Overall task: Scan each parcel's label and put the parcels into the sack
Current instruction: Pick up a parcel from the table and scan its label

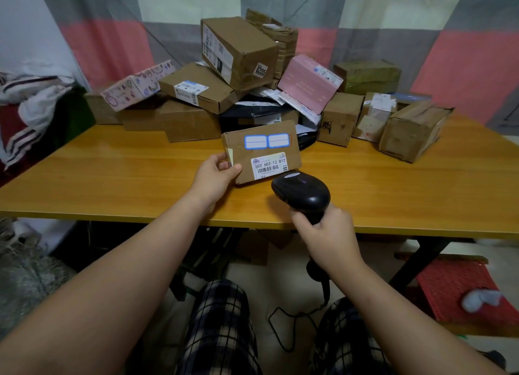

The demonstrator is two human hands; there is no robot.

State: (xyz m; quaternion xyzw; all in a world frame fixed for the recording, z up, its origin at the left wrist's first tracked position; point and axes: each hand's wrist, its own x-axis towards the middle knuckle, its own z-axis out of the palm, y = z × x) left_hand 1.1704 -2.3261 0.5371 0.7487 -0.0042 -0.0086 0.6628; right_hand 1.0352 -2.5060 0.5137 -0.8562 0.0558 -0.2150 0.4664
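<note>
Presently the left hand (216, 175) pinches a flat cardboard parcel (261, 153) by its left edge, thumb on the front face and fingers behind, holding it tilted up over the yellow wooden table (112, 172). Whether its lower edge touches the tabletop cannot be told. Its white shipping label (269, 165), printed with a barcode and numbers, faces the camera. The right hand (328, 234) grips the handle of a black barcode scanner (302, 192), fingers curled round it, with the scanner's head just beside the label's lower right corner. A black cable (280, 329) trails from the handle toward the floor. Behind the held parcel, a heap of cardboard boxes (238, 51), a pink box (307, 84) and dark mailer bags (258, 113) crowd the table's far side.
</note>
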